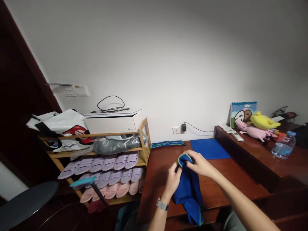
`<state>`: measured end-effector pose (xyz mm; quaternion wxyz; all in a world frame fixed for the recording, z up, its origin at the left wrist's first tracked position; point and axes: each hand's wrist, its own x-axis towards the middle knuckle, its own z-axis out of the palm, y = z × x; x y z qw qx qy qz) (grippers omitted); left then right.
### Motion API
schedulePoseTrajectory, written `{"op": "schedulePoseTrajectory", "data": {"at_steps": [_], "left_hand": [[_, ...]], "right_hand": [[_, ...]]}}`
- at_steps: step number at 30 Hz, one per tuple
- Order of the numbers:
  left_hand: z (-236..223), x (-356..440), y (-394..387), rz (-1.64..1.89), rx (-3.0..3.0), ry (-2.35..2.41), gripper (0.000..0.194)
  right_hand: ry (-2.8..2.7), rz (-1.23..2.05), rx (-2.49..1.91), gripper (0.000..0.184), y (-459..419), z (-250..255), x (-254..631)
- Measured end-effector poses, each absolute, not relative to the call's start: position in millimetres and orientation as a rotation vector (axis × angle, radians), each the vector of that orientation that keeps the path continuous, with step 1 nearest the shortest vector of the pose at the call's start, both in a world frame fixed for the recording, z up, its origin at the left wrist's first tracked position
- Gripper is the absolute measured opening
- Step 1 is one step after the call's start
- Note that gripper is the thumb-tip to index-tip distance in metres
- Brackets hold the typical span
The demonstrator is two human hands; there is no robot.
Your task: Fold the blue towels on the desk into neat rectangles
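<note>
My left hand (172, 180) and my right hand (199, 164) both pinch the top edge of a blue cloth with green trim (189, 189). The cloth hangs down from my fingers over the front part of a dark wooden table (161, 166). My left wrist wears a grey watch (162, 204). A second blue cloth (209, 148) lies flat on the table beyond my hands. A third one (166, 144), folded into a narrow strip, lies against the wall.
A wooden shoe rack (144, 141) with several pastel slippers (108, 170) stands left of the table, with a white box (112, 122) and bags on top. On a raised desk at right are plush toys (258, 125), a water bottle (284, 146) and a remote (237, 136).
</note>
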<state>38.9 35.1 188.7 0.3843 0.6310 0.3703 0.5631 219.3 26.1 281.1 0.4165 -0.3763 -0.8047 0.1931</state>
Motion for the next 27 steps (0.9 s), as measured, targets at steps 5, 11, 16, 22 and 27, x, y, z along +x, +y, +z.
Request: {"op": "schedulePoseTrajectory", "data": {"at_steps": [5,11,16,22,27], "left_hand": [[205,41,33,1.382,1.626,0.907,0.032],[165,18,27,1.042,1.753,0.981,0.043],[135,-22,22,0.983,1.748,1.092,0.042],[172,-85,24,1.042,1.853,1.314,0.042],[220,-132,16,1.020,1.775,1.409,0.044]], "right_hand": [[-2.015,0.496,-0.946,0.023,18,287,220],[-1.773,0.207,-0.995,0.031,26,310,250],[-1.602,-0.022,-1.067,0.040,22,349,298],[-1.257,-0.194,-1.175,0.049,-2,390,361],[-0.937,-0.266,-1.249,0.056,-24,392,419]]}}
